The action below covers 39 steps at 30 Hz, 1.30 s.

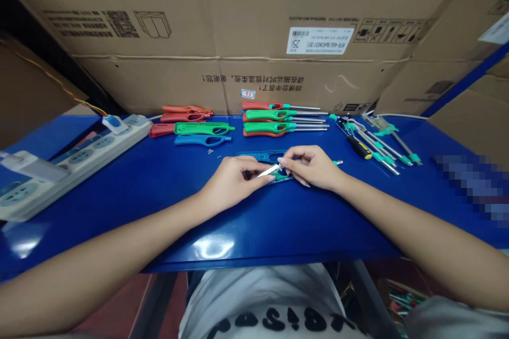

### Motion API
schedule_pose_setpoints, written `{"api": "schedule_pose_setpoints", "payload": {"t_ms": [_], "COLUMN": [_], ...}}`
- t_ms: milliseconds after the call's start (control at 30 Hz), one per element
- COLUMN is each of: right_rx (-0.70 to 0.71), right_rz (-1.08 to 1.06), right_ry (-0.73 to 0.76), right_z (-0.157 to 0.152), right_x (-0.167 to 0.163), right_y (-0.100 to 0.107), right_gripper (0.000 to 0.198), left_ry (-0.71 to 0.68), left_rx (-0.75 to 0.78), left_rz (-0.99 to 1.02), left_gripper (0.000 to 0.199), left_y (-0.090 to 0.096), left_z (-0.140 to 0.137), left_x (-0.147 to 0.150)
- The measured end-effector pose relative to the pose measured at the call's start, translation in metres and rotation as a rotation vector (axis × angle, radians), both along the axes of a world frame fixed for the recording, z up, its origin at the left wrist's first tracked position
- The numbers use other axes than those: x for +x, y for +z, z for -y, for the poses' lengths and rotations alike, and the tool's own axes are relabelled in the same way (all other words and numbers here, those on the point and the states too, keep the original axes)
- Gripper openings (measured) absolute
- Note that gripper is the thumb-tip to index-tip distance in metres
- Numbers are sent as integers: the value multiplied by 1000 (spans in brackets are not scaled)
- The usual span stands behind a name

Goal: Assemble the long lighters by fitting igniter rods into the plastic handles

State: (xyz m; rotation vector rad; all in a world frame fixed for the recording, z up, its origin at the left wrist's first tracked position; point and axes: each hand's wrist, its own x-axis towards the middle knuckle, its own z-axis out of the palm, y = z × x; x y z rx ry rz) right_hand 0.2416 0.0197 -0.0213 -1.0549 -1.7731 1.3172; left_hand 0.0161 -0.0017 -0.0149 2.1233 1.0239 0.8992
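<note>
Between the fingers of my left hand (233, 180) is a small whitish tube-like part (270, 171), tilted up to the right. The fingertips of my right hand (312, 167) pinch its far end; the exact contact is too small to make out. Beneath both hands lies a blue lighter shell half (254, 156), with a green part partly hidden by my fingers. To the upper left are loose shell halves, among them a green one (204, 128) and a blue one (202, 140). Several long-nosed lighters with metal tubes (286, 114) are stacked behind my hands.
Metal lighter tubes with green ends (377, 143) lie at the right, beside a black and yellow screwdriver (359, 147). A white power strip (79, 164) with plugs runs along the left. Tall cardboard (238, 26) stands behind the blue table (167, 233). Tiny metal pieces (210, 151) lie left of centre.
</note>
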Motion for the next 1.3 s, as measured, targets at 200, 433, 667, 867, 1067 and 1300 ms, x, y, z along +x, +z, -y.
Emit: {"api": "schedule_pose_setpoints", "payload": {"t_ms": [200, 433, 667, 867, 1067, 1300], "right_rx": [-88, -120, -126, -109, -86, 278], "right_rz": [-96, -86, -83, -34, 126, 199], "right_ry": [-35, -35, -23, -17, 83, 264], "right_z": [-8, -9, -9, -6, -2, 1], "right_x": [5, 6, 7, 5, 6, 13], "right_y": [2, 1, 3, 5, 7, 4], "right_gripper": [42, 30, 29, 30, 31, 28], "left_ry": [3, -54, -68, -90, -79, -126], "left_rx": [90, 58, -18, 25, 79, 90], "left_rz": [-259, -330, -320, -285, -384, -355], "left_gripper": [16, 17, 23, 16, 18, 19], "left_y": [15, 13, 12, 8, 7, 7], "left_z": [-5, -10, -9, -7, -2, -1], "left_x": [-19, -23, -22, -21, -20, -20]}}
